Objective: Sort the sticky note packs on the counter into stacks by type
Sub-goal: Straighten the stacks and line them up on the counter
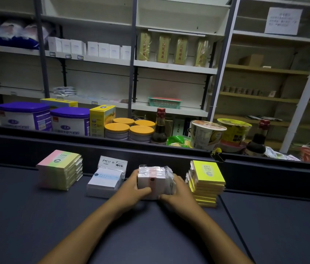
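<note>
1. the left hand [131, 185] and right hand [177, 191] are gripping the white stack [155, 180] between them.
2. left of that grip are sitting the blue-white stack [105, 181] and pastel stack [59, 171]; right, the yellow stack [206, 181].
3. sorting is looking nearly finished; only squaring up seems left.

From where I stand, the dark counter [36, 225] lies open toward the person, while the pastel stack [59, 171], white stack [105, 182], wrapped stack [155, 181] and yellow stack [206, 182] crowd the raised back ledge [93, 147], narrow gaps between.
</note>
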`<action>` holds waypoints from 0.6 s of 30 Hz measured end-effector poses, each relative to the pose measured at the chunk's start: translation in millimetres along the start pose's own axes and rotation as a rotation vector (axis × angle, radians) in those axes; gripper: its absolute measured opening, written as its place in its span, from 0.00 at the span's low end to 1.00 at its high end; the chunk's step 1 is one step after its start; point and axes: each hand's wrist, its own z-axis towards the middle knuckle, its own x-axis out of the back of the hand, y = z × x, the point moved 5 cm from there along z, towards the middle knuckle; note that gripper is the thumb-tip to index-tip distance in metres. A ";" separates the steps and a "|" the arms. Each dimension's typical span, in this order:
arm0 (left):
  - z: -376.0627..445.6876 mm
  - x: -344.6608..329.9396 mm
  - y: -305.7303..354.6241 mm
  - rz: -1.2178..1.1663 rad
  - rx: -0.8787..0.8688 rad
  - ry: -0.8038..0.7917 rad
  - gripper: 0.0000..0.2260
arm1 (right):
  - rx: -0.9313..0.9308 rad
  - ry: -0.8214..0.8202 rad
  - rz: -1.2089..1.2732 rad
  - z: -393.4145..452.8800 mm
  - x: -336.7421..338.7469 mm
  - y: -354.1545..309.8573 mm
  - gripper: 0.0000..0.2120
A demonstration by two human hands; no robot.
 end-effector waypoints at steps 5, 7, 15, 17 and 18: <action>-1.5 -5.8 0.8 -0.013 0.048 -0.032 0.25 | 0.006 0.028 -0.110 0.1 -5.3 0.9 0.24; -2.7 -5.4 3.9 -0.041 0.043 -0.026 0.25 | 0.036 0.054 -0.108 0.2 -4.9 -0.6 0.23; -5.5 -6.6 8.7 -0.038 0.025 -0.032 0.26 | 0.017 0.041 -0.131 -0.5 -9.0 0.5 0.24; -5.9 -5.9 9.6 -0.048 0.028 -0.033 0.26 | 0.012 0.050 -0.106 -1.5 -7.6 -1.2 0.23; -6.4 -5.3 10.3 -0.050 0.028 -0.030 0.25 | 0.008 0.052 -0.090 -1.8 -5.7 -2.1 0.23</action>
